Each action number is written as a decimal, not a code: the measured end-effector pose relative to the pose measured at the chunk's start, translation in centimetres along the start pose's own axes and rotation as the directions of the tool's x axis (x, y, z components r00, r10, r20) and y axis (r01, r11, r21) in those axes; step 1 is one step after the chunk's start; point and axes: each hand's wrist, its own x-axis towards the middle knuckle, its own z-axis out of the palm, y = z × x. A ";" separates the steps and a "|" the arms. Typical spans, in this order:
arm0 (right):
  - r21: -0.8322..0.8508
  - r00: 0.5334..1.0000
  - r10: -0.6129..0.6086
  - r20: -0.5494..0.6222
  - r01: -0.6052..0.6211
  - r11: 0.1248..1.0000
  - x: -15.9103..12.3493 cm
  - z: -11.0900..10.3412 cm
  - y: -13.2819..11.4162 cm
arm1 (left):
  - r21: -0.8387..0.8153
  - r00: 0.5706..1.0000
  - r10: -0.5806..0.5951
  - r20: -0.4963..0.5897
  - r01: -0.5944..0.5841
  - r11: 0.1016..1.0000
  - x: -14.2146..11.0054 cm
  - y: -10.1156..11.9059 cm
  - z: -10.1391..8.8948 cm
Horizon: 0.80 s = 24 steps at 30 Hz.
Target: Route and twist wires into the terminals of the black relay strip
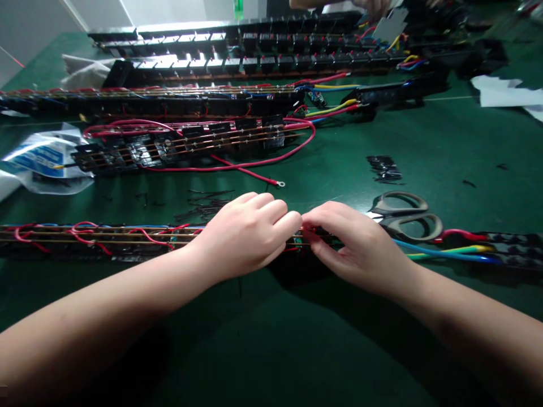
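A long black socket strip [93, 240] with copper rails and red wires lies across the green table [271, 339] in front of me. My left hand [244, 234] is curled over its middle, fingers closed on the strip. My right hand [352, 246] meets it fingertip to fingertip, pinching at the strip's red wiring; what sits between the fingers is hidden. To the right, the strip's red, yellow-green and blue wires [449, 251] run to a black end piece [515, 246].
Grey-handled scissors [403, 215] lie just behind my right hand. Loose black ties [206, 206] and a red lead with a ring terminal [250, 169] lie beyond. More wired strips [190, 141] fill the back. A plastic bag [40, 161] is left. Another person's hand [373, 7] works at the far edge.
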 end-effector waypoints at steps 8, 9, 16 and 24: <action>0.038 0.999 0.041 -0.030 -0.040 0.998 0.2 0.0 0.0 | -0.045 0.956 0.169 -0.240 -0.185 0.982 -0.1 0.3 1.1; 0.042 0.999 0.043 -0.031 -0.042 0.998 0.2 0.0 0.0 | -0.042 0.952 0.183 -0.244 -0.199 0.979 -0.1 0.3 1.0; 0.058 1.000 -0.015 0.003 0.015 0.998 0.4 -0.3 -0.1 | -0.011 0.965 0.174 -0.199 -0.180 0.984 -0.3 0.3 0.8; 0.142 0.999 0.045 -0.026 -0.041 0.989 0.2 -0.7 0.0 | -0.071 0.978 0.117 -0.170 -0.131 0.989 -0.2 0.3 0.7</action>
